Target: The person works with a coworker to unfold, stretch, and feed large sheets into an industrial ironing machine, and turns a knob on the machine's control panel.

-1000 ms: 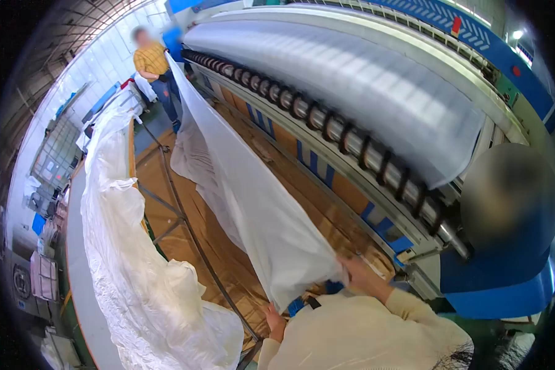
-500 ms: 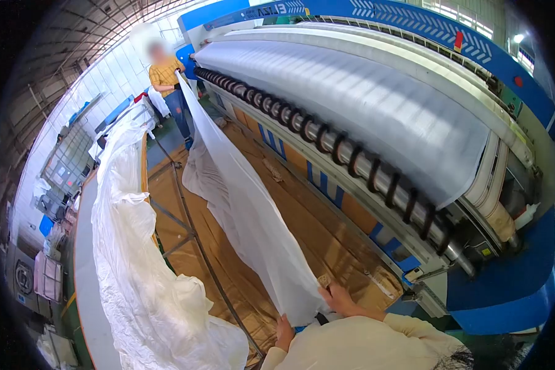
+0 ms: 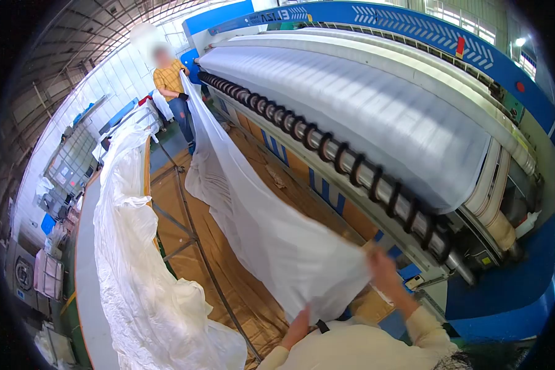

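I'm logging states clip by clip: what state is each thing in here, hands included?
Held sheet: drawn out long, drooping, creased
Left hand: gripping the sheet's near end
Right hand: gripping the sheet's near end, blurred
Co-worker: standing, holding the sheet's far end
White cloth: crumpled along the table
White fabric: lying spread on the machine
Black coil: wound around the roller; turning or not, cannot tell

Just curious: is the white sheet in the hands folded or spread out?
Spread lengthwise, with loose folds: the white sheet stretches from the left hand and right hand to the co-worker. Whether it's doubled, I cannot tell.
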Tool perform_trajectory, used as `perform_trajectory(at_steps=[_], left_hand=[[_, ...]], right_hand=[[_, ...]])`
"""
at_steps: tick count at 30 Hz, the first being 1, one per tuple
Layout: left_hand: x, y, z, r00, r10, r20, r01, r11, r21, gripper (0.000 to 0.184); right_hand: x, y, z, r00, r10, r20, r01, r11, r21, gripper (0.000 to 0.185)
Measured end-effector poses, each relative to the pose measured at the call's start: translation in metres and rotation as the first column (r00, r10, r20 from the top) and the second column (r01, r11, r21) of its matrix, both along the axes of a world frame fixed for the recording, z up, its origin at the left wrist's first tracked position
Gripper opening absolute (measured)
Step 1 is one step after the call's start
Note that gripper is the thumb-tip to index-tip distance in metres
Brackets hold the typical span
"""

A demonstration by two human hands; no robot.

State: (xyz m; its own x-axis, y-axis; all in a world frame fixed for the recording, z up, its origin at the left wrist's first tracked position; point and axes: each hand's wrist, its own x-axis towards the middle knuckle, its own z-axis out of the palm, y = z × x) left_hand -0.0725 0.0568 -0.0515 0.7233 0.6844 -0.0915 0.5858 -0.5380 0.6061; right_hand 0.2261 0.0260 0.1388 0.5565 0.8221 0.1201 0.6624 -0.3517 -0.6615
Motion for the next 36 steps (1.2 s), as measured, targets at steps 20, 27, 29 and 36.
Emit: perform_trajectory(at_steps=[20,27,29,36], left_hand=[[0.270,-0.087,0.197,0.791,-0.581,0.193,0.535,0.810,0.241,0.078],[0.275,-0.059,0.141,0.817,-0.460,0.348,0.435,0.888,0.153,0.073],[0.245,-0.013,0.097,0.886,-0.346,0.309,0.333,0.938,0.096,0.057],[-0.054,0.041,0.155,0.360,0.933,-0.005,-0.892,0.346,0.290,0.026]], right_hand=[[0.329,-0.123,0.225,0.266,-0.479,0.837,0.311,0.864,0.395,0.028],[0.460,-0.109,0.175,-0.046,-0.371,0.927,0.329,0.871,0.365,0.036],[0.476,-0.109,0.176,-0.018,-0.352,0.936,0.630,0.723,0.284,0.035],[0.416,-0.063,0.201,0.531,-0.338,0.777,0.107,0.936,0.335,0.028]])
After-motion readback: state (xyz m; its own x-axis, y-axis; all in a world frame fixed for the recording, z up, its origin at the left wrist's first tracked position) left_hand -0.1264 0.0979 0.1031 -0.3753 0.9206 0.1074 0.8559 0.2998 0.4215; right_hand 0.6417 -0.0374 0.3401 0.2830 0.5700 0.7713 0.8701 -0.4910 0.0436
